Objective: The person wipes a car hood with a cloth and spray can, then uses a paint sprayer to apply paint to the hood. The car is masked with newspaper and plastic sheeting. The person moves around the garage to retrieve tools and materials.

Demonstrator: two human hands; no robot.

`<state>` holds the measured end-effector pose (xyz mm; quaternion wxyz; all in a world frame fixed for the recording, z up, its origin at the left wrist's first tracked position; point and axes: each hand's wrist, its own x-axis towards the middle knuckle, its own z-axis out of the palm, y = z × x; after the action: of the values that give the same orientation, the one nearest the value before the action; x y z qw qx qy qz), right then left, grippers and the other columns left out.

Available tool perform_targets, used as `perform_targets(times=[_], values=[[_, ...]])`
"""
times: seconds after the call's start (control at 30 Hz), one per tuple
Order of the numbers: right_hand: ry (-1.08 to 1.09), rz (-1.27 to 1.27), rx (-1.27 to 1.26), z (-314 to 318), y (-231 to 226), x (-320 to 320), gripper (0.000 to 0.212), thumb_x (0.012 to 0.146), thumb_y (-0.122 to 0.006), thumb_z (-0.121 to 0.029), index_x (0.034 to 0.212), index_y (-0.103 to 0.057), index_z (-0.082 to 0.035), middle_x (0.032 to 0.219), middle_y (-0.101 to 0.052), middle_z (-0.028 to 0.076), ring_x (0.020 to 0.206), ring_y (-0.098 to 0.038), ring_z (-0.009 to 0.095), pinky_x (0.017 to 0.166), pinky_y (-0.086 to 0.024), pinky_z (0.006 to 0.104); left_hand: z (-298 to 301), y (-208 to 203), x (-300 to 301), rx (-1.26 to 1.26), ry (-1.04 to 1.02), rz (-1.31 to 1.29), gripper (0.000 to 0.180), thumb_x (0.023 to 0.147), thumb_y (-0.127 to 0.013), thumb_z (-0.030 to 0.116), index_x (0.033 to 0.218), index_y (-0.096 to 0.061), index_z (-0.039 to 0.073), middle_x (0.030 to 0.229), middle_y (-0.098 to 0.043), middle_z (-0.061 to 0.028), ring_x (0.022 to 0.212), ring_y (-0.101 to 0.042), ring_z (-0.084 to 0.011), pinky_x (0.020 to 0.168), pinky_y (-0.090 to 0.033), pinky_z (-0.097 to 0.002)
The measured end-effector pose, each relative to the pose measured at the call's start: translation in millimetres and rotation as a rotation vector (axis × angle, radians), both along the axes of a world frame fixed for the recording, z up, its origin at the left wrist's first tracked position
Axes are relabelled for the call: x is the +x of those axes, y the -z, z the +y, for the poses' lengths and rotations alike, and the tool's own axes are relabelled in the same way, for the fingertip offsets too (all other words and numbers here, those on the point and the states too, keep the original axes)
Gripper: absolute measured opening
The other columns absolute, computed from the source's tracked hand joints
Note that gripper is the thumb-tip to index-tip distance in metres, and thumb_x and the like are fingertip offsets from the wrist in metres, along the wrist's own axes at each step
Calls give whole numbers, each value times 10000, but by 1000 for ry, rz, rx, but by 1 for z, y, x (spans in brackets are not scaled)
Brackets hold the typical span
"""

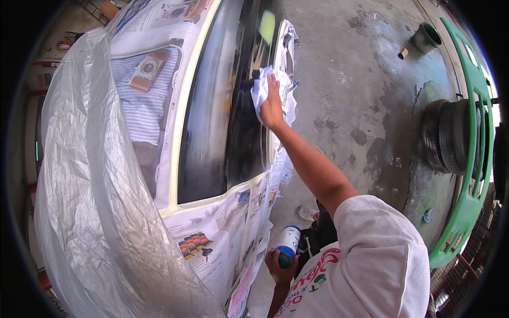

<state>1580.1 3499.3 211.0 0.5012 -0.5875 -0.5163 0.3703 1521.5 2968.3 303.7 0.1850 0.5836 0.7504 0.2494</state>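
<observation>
My right hand [272,108] is stretched out with its fingers pressing a bunched white cloth [260,91] onto a glossy black car panel [246,140]. The hand and surroundings reflect in its surface. Cream masking tape [182,127] borders the panel, and printed newspaper [212,228] covers the bodywork around it. Low beside my body, my left hand [279,271] grips a white and blue cylindrical container [289,239] with a dark green end, held tilted. Part of that hand is hidden behind the container.
Crinkled translucent plastic sheeting [106,185] drapes over the car at left. On the stained concrete floor [339,95] to the right are a dark bucket [426,38], stacked tyres [453,138] and a long green bumper-like part [439,254].
</observation>
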Motion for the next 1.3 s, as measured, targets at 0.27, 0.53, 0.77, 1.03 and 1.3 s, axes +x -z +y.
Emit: perform_targets(times=[0.27, 0.53, 0.77, 1.03, 1.3], values=[[-170, 361, -278, -171, 29, -43, 860, 844, -364, -49, 1649, -69, 25, 1714, -110, 279, 1600, -85, 419, 1302, -94, 437, 26, -2, 3, 89, -46, 17, 828, 631, -967, 175, 1325, -528, 68, 1333, -525, -214, 1210, -569, -429, 1019, -507, -538], [-428, -104, -39, -261, -67, -72, 912, 768, -484, 12, 1622, -163, 36, 1702, -92, 310, 1566, -98, 525, 1245, -246, 558, -29, -6, -8, 25, -112, 36, 842, 621, -963, 208, 1325, -531, 49, 1347, -522, -216, 1241, -546, -437, 1050, -478, -536], [-412, -36, 48, -242, -79, -72, 924, 767, -462, 14, 1648, -189, -48, 1740, -88, 212, 1578, -48, 515, 1218, -180, 670, -30, -24, -19, 23, -28, -28, 770, 658, -943, 193, 1314, -563, 56, 1325, -532, -230, 1227, -560, -441, 1026, -499, -536], [-678, -418, 465, -187, -184, -22, 828, 794, -580, -118, 1600, -405, -183, 1726, -254, 42, 1607, -102, 405, 1209, -104, 731, 14, -10, 3, 150, 82, -93, 777, 635, -961, 206, 1300, -589, 52, 1316, -550, -210, 1231, -561, -423, 1053, -479, -513], [-305, -250, 418, 21, -164, 7, 786, 835, -621, -174, 1593, -413, -211, 1697, -296, 55, 1592, -121, 428, 1177, -205, 753, 142, -5, 41, 59, 196, -48, 784, 635, -957, 193, 1310, -597, 22, 1290, -572, -207, 1205, -581, -410, 1045, -482, -495]])
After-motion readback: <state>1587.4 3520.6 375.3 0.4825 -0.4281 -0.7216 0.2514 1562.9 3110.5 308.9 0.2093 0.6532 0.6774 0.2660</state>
